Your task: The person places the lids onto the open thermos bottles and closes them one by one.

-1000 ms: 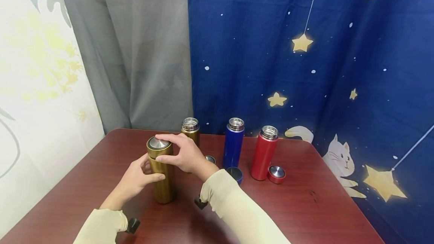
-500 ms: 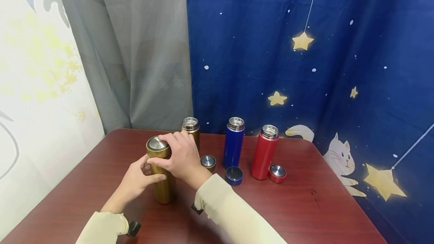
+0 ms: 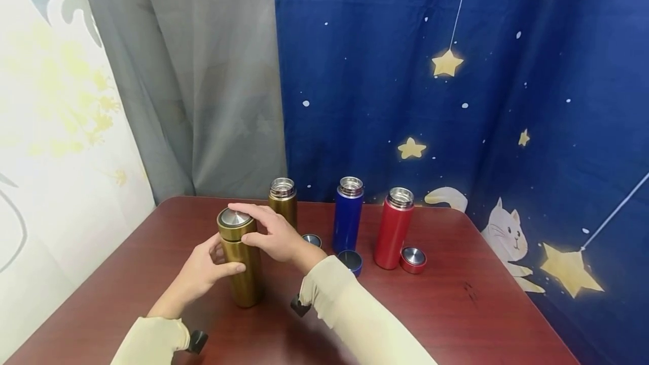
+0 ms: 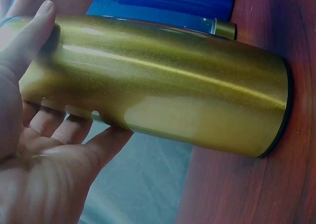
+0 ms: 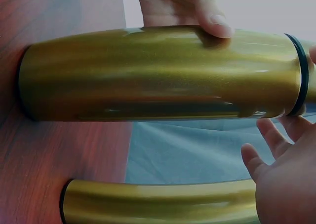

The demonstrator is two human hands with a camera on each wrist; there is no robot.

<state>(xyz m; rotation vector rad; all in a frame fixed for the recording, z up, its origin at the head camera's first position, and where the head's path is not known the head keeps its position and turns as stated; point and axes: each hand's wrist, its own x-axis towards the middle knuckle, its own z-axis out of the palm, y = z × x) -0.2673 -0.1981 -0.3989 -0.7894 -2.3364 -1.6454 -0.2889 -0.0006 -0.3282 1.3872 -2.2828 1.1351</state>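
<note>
A gold thermos (image 3: 245,280) stands upright on the table, nearest the person, with its steel-topped gold lid (image 3: 235,218) on its mouth. My left hand (image 3: 200,269) grips the body around its upper half, thumb in front and fingers behind. My right hand (image 3: 276,236) holds the lid from the right, its fingers over the top edge and thumb at the lower rim. In the right wrist view a black ring (image 5: 299,76) shows at the thermos's upper end. The far side of the lid is hidden.
Behind stand a lidless gold thermos (image 3: 284,207), blue thermos (image 3: 347,224) and red thermos (image 3: 393,235). A gold lid (image 3: 312,239), blue lid (image 3: 351,262) and red lid (image 3: 413,259) lie nearby on the brown table (image 3: 466,320). Curtains (image 3: 355,72) hang behind.
My right hand turned at the lid, knuckles rising and thumb swinging left, then rotated back to its earlier pose. My left hand keeps its grip, and the thermos stays in place.
</note>
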